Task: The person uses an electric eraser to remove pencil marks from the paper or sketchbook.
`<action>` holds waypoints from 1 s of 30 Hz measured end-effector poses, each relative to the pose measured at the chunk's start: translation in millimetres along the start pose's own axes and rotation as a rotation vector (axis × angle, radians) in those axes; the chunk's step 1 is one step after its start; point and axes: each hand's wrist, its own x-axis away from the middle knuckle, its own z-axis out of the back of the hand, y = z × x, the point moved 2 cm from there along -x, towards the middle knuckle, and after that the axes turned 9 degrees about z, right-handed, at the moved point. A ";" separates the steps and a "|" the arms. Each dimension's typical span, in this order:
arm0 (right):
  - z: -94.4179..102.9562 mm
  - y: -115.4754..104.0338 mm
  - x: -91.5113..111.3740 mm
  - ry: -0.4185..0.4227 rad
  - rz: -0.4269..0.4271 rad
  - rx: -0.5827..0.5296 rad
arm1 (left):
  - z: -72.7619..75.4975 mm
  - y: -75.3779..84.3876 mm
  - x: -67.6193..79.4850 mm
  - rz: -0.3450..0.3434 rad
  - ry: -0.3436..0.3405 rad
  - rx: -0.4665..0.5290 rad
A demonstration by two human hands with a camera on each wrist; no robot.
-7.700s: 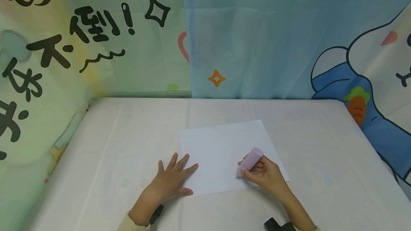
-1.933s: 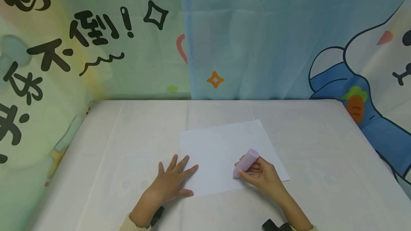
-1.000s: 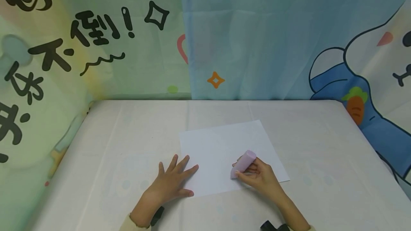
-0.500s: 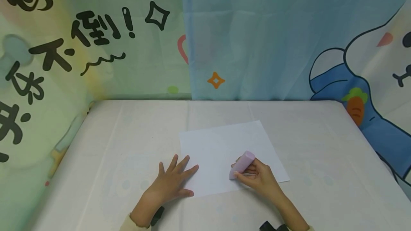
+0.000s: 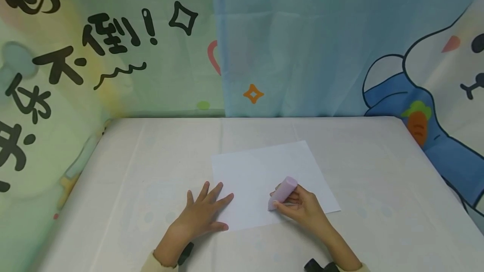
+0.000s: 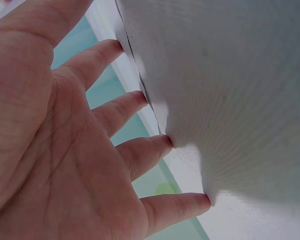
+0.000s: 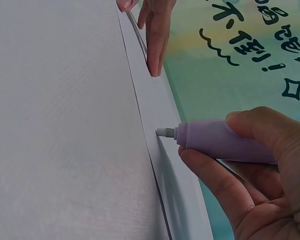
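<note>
We see the lilac marker (image 5: 283, 191) just right of and below the middle of the frame, in the grip of the right hand (image 5: 302, 207), whose thumb and fingers clasp its barrel. It leans with its thick end to the upper right, over the lower part of a sheet of white paper (image 5: 257, 171). From the head we cannot make out its point, but the right wrist view shows the narrow pale tip (image 7: 164, 132) at the sheet, seemingly touching it.

The left hand (image 5: 204, 211) has its fingers spread and clasps nothing; it lies across the left edge of the sheet, so that our view of part of that edge is blocked. The right hand likewise covers some of the paper at lower right.

All this rests on a worktop (image 5: 151, 158) covered in white cloth. Behind it, a green hanging (image 5: 170, 83) with black lettering (image 5: 107, 32) fills the upper left, and a blue hanging (image 5: 314, 53) (a cartoon animal (image 5: 435, 60) with a carrot (image 5: 417, 128) is printed at its right) fills the upper right. Black wrist gear (image 5: 319, 266) shows at the bottom edge, below the right forearm.
</note>
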 end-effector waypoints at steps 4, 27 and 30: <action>1.0 0.1 -0.5 0.008 0.003 -0.007 | -0.6 -0.2 -0.1 0.007 -0.003 0.007; 4.3 -0.1 1.1 -0.010 -0.024 0.041 | -3.5 -2.5 -1.6 0.001 -0.001 0.004; 5.1 0.2 0.6 -0.003 -0.028 0.028 | -3.5 -2.6 -1.8 0.004 0.001 -0.002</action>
